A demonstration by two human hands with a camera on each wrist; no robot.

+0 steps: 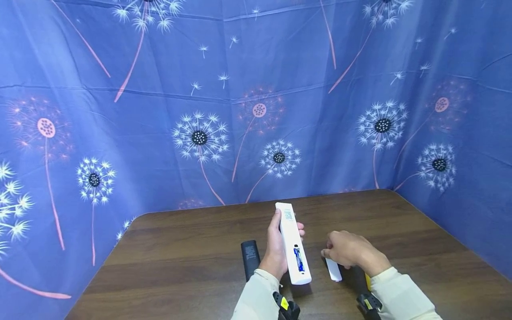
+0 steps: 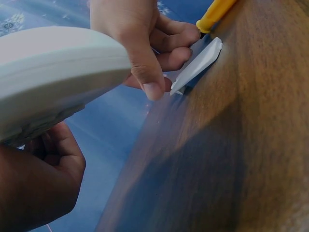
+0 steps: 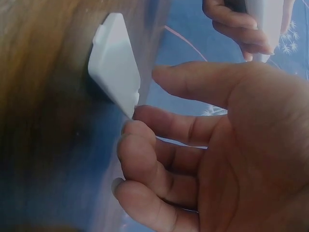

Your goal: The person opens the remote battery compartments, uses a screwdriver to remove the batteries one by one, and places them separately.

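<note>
My left hand (image 1: 277, 251) grips a white remote control (image 1: 289, 235) above the table, its back turned up. Blue batteries (image 1: 298, 259) show in the remote's uncovered compartment. A small white battery cover (image 1: 333, 270) lies on the wood to the right of it. Over the cover's far end is my right hand (image 1: 354, 250). In the right wrist view the index fingertip is at the cover's (image 3: 116, 65) pointed end, while the thumb stands apart from it. The other fingers (image 3: 140, 154) are loosely curled with nothing in them.
A black remote-like object (image 1: 250, 258) lies on the wooden table (image 1: 180, 262), left of my left hand. Beside my right sleeve is a yellow-handled thing (image 2: 215, 17), mostly hidden in the head view. A blue dandelion-print curtain (image 1: 160, 115) hangs behind the table.
</note>
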